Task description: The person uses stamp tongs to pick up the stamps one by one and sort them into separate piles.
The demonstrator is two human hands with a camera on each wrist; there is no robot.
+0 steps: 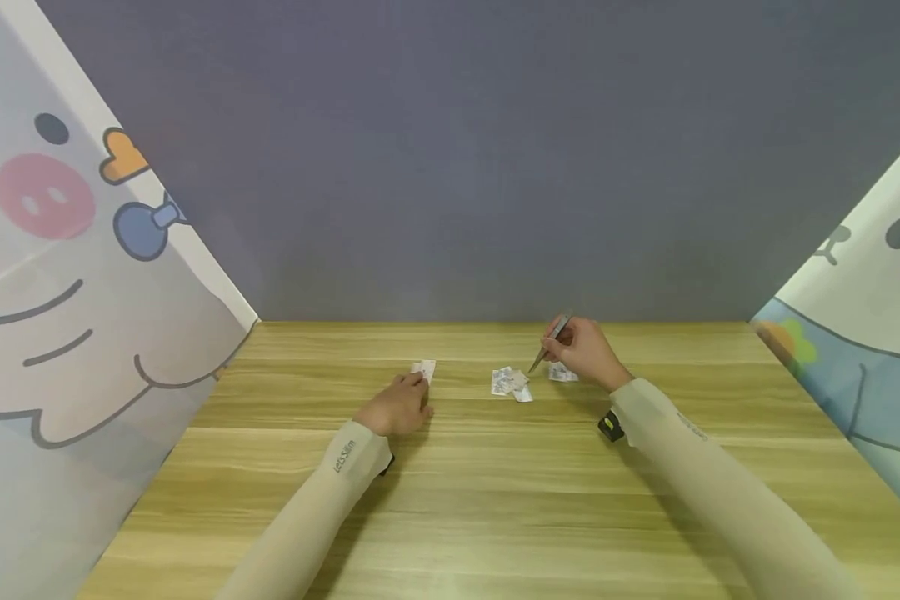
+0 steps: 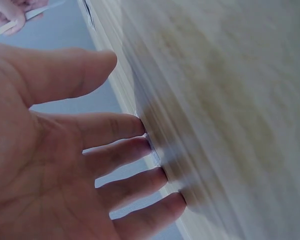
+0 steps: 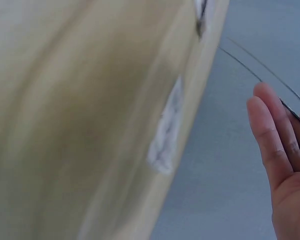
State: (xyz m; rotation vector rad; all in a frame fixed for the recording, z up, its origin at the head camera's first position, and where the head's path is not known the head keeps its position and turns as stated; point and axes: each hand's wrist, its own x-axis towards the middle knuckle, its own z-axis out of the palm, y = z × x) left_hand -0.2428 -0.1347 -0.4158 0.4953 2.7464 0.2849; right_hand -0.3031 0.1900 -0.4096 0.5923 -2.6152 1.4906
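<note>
My left hand (image 1: 397, 406) rests on the table with its fingertips on a small white printed paper piece (image 1: 427, 366). In the left wrist view the fingers (image 2: 122, 192) are extended, and their tips meet the tabletop. My right hand (image 1: 588, 354) holds metal tweezers (image 1: 561, 326), slanting down to the left. Their tips are close to the right side of a small cluster of overlapping white printed paper pieces (image 1: 503, 382). Seen from the right wrist, the two thin tweezer arms stand apart. Another paper piece (image 1: 560, 373) lies beneath the right hand, partly hidden by it.
The wooden table (image 1: 487, 500) ends at a grey upright panel (image 1: 495, 167) behind the papers. Cartoon-printed panels stand at the left (image 1: 105, 275) and right (image 1: 877, 275). A dark wrist device (image 1: 611, 426) shows at the right cuff.
</note>
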